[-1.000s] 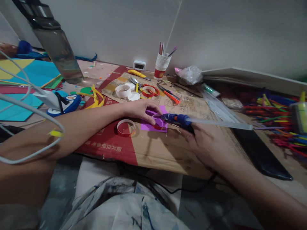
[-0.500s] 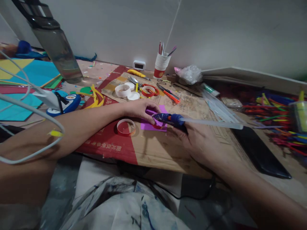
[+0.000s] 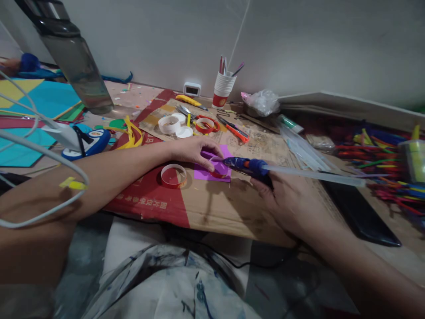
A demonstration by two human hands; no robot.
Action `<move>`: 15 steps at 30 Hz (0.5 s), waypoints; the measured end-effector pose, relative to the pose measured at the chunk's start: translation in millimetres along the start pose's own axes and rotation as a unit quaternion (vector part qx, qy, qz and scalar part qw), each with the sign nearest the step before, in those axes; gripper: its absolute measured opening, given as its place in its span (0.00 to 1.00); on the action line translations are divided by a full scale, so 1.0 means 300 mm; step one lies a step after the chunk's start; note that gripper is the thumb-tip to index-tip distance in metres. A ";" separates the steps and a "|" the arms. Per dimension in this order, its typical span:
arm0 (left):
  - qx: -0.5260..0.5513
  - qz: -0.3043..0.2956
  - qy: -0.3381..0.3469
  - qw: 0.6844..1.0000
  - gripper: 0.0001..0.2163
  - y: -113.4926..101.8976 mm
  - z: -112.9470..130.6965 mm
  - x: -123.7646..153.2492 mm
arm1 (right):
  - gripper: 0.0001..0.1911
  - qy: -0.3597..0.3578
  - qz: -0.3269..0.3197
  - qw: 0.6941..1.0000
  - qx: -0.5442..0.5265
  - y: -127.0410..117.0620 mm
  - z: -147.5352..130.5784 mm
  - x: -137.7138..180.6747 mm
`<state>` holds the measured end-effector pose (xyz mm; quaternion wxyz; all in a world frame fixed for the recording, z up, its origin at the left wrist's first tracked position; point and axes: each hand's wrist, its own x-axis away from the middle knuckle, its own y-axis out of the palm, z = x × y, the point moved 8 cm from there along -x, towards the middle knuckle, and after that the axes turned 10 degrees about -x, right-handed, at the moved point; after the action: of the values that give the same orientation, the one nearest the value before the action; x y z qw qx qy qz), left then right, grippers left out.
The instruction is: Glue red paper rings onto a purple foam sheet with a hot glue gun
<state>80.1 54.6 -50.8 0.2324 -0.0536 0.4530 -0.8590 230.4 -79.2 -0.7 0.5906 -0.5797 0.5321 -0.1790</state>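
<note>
My right hand (image 3: 292,201) grips a blue glue gun (image 3: 249,166) with a long clear glue stick (image 3: 315,176) sticking out behind it. Its nozzle points at a small red paper ring (image 3: 219,170) lying on a purple paper square (image 3: 212,170). My left hand (image 3: 195,152) rests on that purple square, fingertips pinching the ring's left side. A second red-and-white ring (image 3: 173,175) lies just left of the purple paper, on a cardboard sheet (image 3: 226,212).
Behind are white tape rolls (image 3: 170,124), a red ring (image 3: 206,125), an orange utility knife (image 3: 234,130), a paper cup of pens (image 3: 223,90) and a water bottle (image 3: 78,71). Coloured sticks (image 3: 378,155) pile at the right; paper sheets (image 3: 36,106) lie left. White cables (image 3: 40,150) cross my left arm.
The glue gun slid left over the ring half a second ago, then drew back right. My left hand has stayed on the ring and purple paper.
</note>
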 end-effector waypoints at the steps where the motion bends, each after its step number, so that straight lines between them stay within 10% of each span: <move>1: 0.003 0.000 -0.002 1.000 0.22 0.001 0.001 0.000 | 0.16 -0.006 0.004 1.000 0.002 0.001 -0.005 0.000; 15: -0.002 -0.013 -0.010 1.000 0.22 -0.003 0.019 0.005 | 0.17 0.028 -0.018 0.999 -0.001 -0.006 -0.004 -0.006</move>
<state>80.2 50.1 -47.0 0.2258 -0.0687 0.4517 -0.8604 229.4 -78.9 2.0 0.5715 -0.5844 0.5380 -0.2059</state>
